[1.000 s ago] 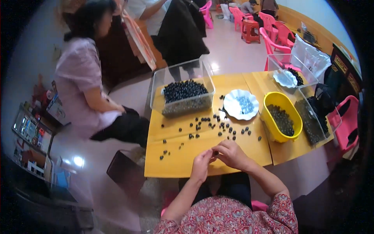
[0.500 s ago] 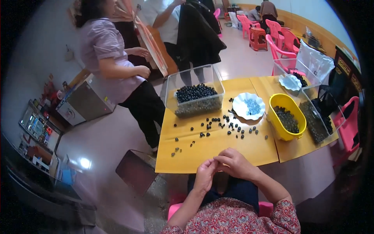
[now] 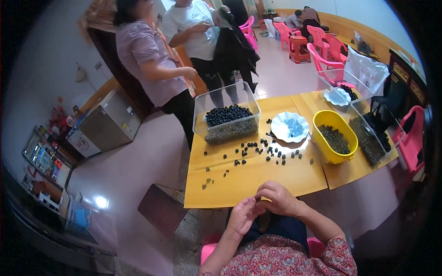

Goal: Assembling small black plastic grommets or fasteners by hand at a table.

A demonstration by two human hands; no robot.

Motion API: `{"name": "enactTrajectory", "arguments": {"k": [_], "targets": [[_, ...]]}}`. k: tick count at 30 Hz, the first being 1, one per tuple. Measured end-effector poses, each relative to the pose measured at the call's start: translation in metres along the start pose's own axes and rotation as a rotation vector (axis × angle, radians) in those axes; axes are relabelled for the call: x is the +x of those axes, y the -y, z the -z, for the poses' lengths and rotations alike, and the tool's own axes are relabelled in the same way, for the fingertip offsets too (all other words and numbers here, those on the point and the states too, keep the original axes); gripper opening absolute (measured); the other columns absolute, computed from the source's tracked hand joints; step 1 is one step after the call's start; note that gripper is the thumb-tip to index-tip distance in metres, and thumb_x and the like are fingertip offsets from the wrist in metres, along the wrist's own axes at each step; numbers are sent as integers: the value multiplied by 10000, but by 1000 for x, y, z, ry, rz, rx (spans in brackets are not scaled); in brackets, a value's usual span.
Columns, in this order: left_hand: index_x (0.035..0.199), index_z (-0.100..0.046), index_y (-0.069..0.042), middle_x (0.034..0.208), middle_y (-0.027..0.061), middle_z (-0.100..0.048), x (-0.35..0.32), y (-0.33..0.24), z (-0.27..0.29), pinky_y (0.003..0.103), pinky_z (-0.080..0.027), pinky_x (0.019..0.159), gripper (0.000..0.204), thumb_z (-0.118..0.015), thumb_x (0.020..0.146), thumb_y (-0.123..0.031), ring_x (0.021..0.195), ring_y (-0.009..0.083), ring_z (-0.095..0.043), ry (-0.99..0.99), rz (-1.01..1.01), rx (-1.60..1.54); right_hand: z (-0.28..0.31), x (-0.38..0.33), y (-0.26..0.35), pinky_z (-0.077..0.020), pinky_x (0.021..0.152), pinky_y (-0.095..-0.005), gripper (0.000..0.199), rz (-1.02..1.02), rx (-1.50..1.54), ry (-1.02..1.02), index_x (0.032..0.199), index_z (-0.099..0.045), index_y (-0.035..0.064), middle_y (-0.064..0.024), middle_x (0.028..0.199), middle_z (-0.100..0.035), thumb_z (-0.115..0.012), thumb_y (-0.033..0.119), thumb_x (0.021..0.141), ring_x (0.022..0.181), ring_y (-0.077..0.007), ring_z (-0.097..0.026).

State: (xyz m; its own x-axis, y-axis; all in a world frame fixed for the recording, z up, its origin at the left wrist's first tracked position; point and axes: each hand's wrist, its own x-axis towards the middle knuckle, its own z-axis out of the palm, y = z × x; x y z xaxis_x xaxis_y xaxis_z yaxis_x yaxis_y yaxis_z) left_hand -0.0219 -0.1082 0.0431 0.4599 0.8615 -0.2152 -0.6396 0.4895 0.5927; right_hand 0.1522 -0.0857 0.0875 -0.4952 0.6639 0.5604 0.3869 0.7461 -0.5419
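Note:
My left hand and my right hand meet at the table's front edge, above my lap. Their fingertips pinch together around a small dark piece, mostly covered by the fingers. On the yellow wooden table beyond them lie scattered small round black pieces, like beads. A clear plastic tub at the back left holds a heap of the same kind. Right of it, a white scalloped plate carries tiny clear bluish bits. A yellow basin contains greyish-brown round pieces.
Clear tubs with dark pieces and another white plate occupy the right side. Two people stand beyond the table, one in a lilac shirt, one in white. A dark stool stands at left; pink chairs at right.
My hands have shifted slightly, and a dark piece now shows between the fingertips. The view has tilted a little. The person in white has lowered the black garment.

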Motion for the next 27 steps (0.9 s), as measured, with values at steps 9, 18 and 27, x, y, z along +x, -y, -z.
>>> {"name": "enactTrajectory", "arguments": {"k": [9,18,27], "targets": [[1147,-541,-19,1077,87,-617,-7,6,2,383,-471,871,346,-531,922,-282,978,212,-594,73,-19,-18,2,-5,15,-470,694,-374,229,41,52,-57,940,-625,62,-95,869,-594,-696,102,726,794,-282,-576],[1084,-592,4,957,63,-638,-11,7,-6,270,-508,767,215,-562,906,-113,830,141,-614,-125,-218,242,-9,-13,12,-429,732,-367,221,-56,-200,-38,942,-622,83,-63,891,-585,-670,126,730,834,-259,-569],[1192,-523,-55,1144,70,-587,0,4,-2,356,-461,886,330,-567,906,-213,1016,184,-569,24,-61,38,-17,-13,0,-422,743,-385,261,12,-110,-122,958,-615,72,-79,922,-578,-657,163,717,873,-263,-558]]}}
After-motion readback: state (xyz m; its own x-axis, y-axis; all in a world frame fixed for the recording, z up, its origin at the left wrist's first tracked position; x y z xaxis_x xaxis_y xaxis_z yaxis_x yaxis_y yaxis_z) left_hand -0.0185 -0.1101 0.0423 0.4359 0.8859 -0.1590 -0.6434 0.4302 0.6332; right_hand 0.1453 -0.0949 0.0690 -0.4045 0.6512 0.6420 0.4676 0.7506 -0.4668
